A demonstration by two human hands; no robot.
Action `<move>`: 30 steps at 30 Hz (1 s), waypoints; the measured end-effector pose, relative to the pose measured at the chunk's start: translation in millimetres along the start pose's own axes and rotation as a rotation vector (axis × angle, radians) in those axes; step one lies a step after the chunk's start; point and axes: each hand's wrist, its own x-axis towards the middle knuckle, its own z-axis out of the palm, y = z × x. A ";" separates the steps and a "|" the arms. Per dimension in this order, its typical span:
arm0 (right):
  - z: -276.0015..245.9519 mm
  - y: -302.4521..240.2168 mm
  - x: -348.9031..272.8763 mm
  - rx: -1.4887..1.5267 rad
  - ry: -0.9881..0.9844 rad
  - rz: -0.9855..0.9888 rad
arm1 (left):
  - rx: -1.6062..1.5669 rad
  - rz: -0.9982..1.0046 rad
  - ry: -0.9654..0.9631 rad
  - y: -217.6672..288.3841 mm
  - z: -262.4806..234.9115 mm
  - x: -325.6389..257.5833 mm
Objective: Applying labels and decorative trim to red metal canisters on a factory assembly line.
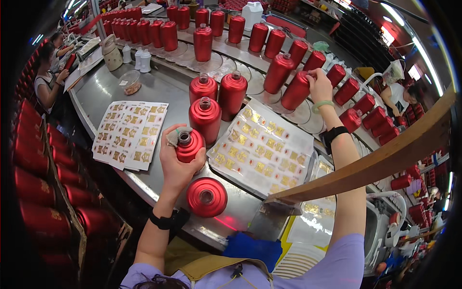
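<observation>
The lower part of the red bottle (189, 146) held in the left hand (177, 166) is hidden by the palm and curled fingers, and the pale scrap pinched beside its open neck cannot be identified. The second red bottle (296, 90) is partly covered by the right hand (319, 85), which is closed over its top at about 1 o'clock, on the conveyor belt (250, 62). Both bottles are seen as glossy, metallic red cylinders with rounded shoulders and short silver necks, uncapped. The held bottle is tilted toward the camera above the steel tabletop (159, 91), near the centre. Just at 6 o'clock of it another red bottle (207, 196) is stood, viewed from above; three more (216, 98) are grouped at 12 o'clock. Sheets of gold stickers (129, 134) are laid at 9 o'clock, and a larger sheet (262, 149) at 3 o'clock, its far corner cut off by a wooden beam (380, 156).
</observation>
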 end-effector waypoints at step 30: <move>-264.3 -211.6 -379.6 0.675 -0.083 0.500 | -0.678 -0.334 -0.824 131.2 22.3 -185.5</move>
